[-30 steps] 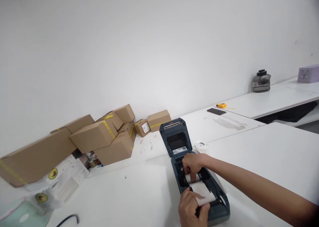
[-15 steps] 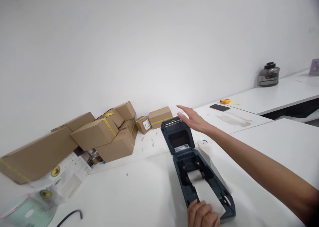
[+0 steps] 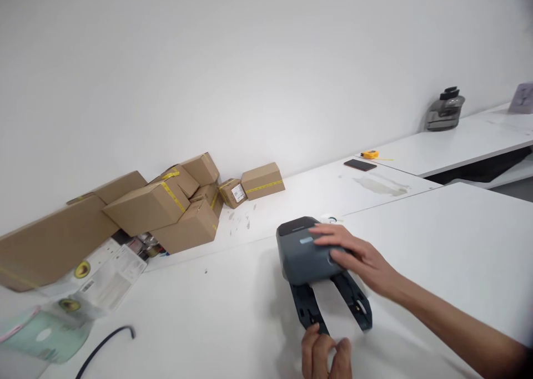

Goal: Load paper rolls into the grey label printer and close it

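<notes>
A dark blue-grey label printer [image 3: 310, 254] sits on the white table with its lid tilted partway down over the base. My right hand [image 3: 362, 257] lies on top of the lid, fingers stretched out and touching it. At the printer's front edge, my left hand [image 3: 326, 354] has its fingers curled on the end of the white label paper [image 3: 335, 309], which runs out between the two sides of the base. The lid hides the roll bay. Behind the printer, part of a white paper roll [image 3: 332, 220] shows.
Cardboard boxes [image 3: 145, 210] are piled at the left, by the wall. Plastic packets [image 3: 108, 279], a mint-green bag [image 3: 54, 334] and a black cable [image 3: 104, 343] lie nearer. A phone [image 3: 360, 165], a yellow tape measure [image 3: 370, 154] and a dark jug [image 3: 445, 110] are at the right.
My right hand has swung the printer's lid from upright forward and down over the base. My left hand stays at the paper's front end. The view has shifted slightly.
</notes>
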Demonstrator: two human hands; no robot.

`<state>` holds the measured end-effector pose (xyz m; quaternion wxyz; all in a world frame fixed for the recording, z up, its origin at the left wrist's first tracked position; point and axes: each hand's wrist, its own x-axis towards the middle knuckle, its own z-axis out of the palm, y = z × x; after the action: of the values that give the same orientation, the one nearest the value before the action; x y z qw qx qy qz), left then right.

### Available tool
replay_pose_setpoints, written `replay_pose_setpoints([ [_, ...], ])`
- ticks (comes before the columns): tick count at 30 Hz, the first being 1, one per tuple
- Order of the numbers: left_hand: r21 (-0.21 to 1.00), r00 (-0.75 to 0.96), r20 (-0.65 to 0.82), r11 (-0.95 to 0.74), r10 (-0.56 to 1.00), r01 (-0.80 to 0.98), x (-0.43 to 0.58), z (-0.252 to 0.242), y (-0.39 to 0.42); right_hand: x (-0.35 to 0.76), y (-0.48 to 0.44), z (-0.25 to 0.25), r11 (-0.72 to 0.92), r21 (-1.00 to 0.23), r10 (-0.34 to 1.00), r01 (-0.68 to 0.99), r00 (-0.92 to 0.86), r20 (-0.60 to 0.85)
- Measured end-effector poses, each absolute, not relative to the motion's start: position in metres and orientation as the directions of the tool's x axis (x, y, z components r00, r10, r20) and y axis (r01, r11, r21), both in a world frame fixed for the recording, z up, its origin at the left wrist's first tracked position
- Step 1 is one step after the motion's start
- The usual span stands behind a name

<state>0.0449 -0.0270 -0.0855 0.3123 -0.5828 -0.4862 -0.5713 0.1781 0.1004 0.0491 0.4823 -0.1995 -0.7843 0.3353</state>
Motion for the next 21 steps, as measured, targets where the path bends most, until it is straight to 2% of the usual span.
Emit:
replay_pose_setpoints([
  [3,0.19,-0.136,0.973,-0.31,0.187,0.932,0.046,-0.084,-0.029,0.188,0.073,0.015,0.808,-0.576,0.561,0.129,-0.47,0.682],
  [8,0.141,-0.105,0.983,-0.256,0.149,0.956,0.045,-0.081,-0.03,0.194,0.055,-0.022,0.89,-0.336,0.45,0.309,-0.464,0.763],
  [12,0.071,-0.007,0.973,-0.272,0.23,0.96,0.039,-0.08,-0.031,0.195,0.053,-0.039,0.91,-0.199,0.369,0.364,-0.493,0.788],
  [14,0.093,0.008,0.958,-0.339,0.286,0.936,0.035,-0.08,-0.03,0.195,0.052,-0.045,0.904,-0.216,0.385,0.369,-0.484,0.786],
  [16,0.149,-0.012,0.941,-0.382,0.338,0.912,0.03,-0.079,-0.027,0.192,0.049,-0.048,0.888,-0.287,0.434,0.358,-0.451,0.78],
  [21,0.217,-0.07,0.916,-0.34,0.396,0.915,0.023,-0.084,-0.02,0.185,0.043,-0.055,0.85,-0.442,0.523,0.287,-0.356,0.774],
])
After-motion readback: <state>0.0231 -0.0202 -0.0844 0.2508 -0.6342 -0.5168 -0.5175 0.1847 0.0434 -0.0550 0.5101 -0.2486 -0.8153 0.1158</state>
